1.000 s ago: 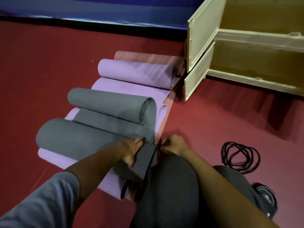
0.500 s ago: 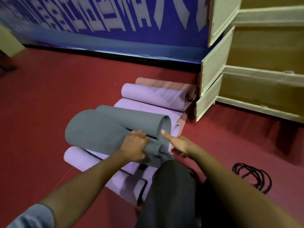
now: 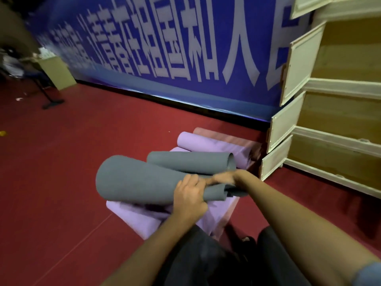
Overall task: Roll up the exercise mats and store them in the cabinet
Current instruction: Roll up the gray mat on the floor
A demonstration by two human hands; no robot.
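Note:
A grey exercise mat (image 3: 134, 180) lies loosely curled in two rolls on top of a lilac mat (image 3: 142, 217) on the red floor. My left hand (image 3: 188, 198) grips the near roll at its right end. My right hand (image 3: 223, 179) presses on the same grey mat just beyond, fingers pointing left. Behind it lie a rolled lilac mat (image 3: 208, 142) and a pink mat (image 3: 226, 137). The cream wooden cabinet (image 3: 296, 65) stands at the right with its doors swung open.
A blue banner (image 3: 165, 48) with large white characters runs along the back wall. A small cream stand (image 3: 56, 72) and a black floor stand (image 3: 51, 102) are at the far left. My dark-trousered knees (image 3: 206, 259) fill the bottom centre.
My view has tilted up. The grey mat's near end has gone from a flat flap to a thicker roll pushed toward the far roll. My right hand moved onto the mat.

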